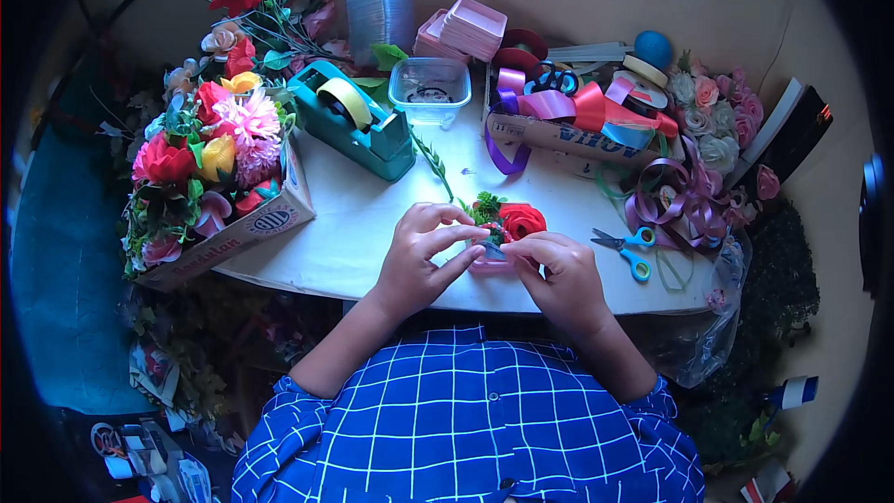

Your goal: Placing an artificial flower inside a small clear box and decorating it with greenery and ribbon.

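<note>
A small pink tray (490, 266) stands near the table's front edge, before my body. It holds a red fabric rose (522, 221) and artificial green foliage (487, 207). My right hand (562, 272) pinches a small bluish translucent strip (494, 251) over the tray's near side. From the left, my left hand (427, 248) reaches to the strip's other end, thumb and finger curved close to it; whether they grip it is unclear. A green artificial stem (434, 161) lies beyond my left hand. Blue-and-yellow scissors (632, 249) lie to the right, blades partly spread.
A carton of artificial flowers (230, 251) stands left, beside a green tape dispenser (353, 119). Behind are a clear plastic tub (429, 84), stacked pink trays (473, 28) and a ribbon carton (552, 136). Loose purple ribbon (670, 206) and a plastic bag (723, 321) are at right.
</note>
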{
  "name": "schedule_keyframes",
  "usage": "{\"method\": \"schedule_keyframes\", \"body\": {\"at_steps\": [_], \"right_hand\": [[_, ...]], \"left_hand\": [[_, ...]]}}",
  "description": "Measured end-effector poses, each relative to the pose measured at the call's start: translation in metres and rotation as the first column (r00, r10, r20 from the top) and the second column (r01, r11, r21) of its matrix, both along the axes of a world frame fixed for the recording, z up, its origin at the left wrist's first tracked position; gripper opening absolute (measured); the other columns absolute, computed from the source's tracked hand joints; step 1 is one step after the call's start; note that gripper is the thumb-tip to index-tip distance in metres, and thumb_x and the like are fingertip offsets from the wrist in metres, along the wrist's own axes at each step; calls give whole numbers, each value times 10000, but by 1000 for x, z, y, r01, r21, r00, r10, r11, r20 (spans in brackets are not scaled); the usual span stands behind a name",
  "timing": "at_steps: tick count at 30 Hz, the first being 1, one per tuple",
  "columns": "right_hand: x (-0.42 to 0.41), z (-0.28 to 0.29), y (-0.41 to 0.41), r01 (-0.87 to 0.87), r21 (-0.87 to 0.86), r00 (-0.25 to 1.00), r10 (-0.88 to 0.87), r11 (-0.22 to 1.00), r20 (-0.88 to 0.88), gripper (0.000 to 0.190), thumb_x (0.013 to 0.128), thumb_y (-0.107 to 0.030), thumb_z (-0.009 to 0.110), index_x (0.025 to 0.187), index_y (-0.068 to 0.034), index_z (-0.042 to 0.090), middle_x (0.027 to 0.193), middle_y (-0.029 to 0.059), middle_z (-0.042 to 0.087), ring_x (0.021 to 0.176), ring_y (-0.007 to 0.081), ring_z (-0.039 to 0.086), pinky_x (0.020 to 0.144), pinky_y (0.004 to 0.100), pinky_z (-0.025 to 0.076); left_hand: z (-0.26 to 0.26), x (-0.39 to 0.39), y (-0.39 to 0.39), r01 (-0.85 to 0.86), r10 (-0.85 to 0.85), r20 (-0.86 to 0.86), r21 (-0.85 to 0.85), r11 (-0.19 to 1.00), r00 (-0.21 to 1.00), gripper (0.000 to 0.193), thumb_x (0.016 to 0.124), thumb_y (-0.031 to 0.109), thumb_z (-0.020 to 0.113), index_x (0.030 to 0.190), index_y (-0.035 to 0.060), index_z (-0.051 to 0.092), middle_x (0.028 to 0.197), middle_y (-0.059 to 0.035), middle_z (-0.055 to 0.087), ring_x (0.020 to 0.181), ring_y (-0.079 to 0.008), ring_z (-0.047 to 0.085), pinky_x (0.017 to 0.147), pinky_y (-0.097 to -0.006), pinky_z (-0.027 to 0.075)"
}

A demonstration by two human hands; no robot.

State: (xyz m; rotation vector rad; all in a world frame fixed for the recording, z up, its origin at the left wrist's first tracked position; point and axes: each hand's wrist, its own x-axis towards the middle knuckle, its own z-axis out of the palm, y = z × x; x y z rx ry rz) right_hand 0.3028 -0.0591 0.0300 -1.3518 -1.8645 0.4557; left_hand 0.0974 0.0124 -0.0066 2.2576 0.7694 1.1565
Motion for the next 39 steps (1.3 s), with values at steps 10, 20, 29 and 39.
{"method": "schedule_keyframes", "body": {"at_steps": [10,20,29,39], "right_hand": [[-6,-4,2,26,159,996,-39,987,83,144,819,-67,710,959,-36,716,881,115,605,698,272,634,667,367,525],[11,-6,3,156,268,983,-176,951,52,187,777,-61,755,960,-51,720,842,100,566,706,224,589,622,326,482],[12,-10,3,177,276,981,-191,945,25,201,767,-46,754,965,-61,723,844,105,567,715,226,592,613,327,478],[12,-12,-3,144,327,982,-176,934,69,190,763,-40,754,948,-67,722,843,93,554,687,198,589,575,306,466]], "left_hand": [[-7,9,1,-88,90,-65,21,996,994,102,808,161,739,896,109,743,1025,-69,648,970,-252,546,880,-381,432],[-7,12,0,-150,151,-65,30,988,986,189,793,172,742,971,130,693,1033,-77,601,1012,-271,540,910,-398,423],[-5,11,0,-143,143,-54,-4,990,988,246,802,184,728,1030,117,664,1055,-99,604,1028,-291,537,927,-400,416],[-7,1,3,-151,184,124,-235,960,975,230,789,153,750,980,75,650,1006,-97,602,970,-265,541,896,-366,424]]}}
